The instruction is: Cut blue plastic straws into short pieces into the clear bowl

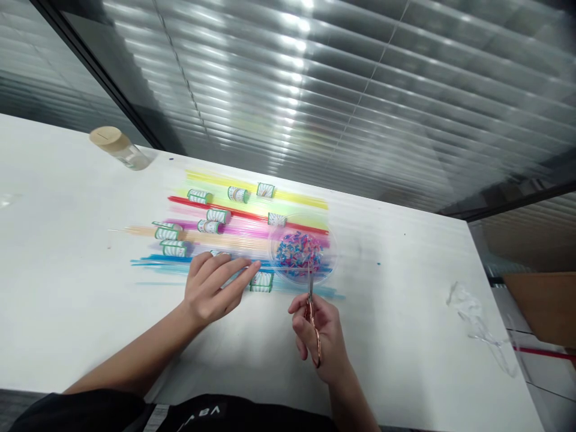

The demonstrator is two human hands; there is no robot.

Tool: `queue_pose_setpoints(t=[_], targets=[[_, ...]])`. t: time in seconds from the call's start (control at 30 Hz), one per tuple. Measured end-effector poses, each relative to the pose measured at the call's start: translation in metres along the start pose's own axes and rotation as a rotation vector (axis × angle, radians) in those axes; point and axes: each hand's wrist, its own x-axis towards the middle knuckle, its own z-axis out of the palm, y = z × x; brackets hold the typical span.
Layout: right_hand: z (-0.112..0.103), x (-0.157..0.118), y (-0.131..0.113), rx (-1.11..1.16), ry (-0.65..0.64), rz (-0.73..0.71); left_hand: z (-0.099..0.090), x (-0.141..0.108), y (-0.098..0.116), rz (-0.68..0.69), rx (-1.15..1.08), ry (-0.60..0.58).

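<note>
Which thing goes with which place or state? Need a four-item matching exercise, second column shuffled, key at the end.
1. Jar
2. Scissors
3. Round dish
4. Yellow strands

A. Held in the right hand
B. Farthest colour row from the person
C. Tan-topped, left of the strands
D. Contains multicoloured bits

Pairs: 1-C, 2-A, 3-D, 4-B

And here are the rose-gold-handled metal scissors [311, 306], blades pointing far, over the round clear plastic bowl [333, 252] heaped with tiny blue, pink and white pieces [297, 249]. A thin pale strand [285, 269] reaches the blades from the left; yellow, red, purple, orange and blue slender sticks [243, 212] lie left to right.
</note>
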Motion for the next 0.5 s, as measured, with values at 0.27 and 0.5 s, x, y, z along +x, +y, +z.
queue_pose_setpoints(t=[0.27, 0.5], targets=[[0.0024, 0.0008, -0.0009, 0.015, 0.033, 0.058, -0.0011, 0.0017, 0.0006, 0.006, 0.011, 0.002], [0.0025, 0.0006, -0.0024, 0.034, 0.041, 0.094, -0.0024, 0.0065, 0.0015, 0.018, 0.026, 0.018]])
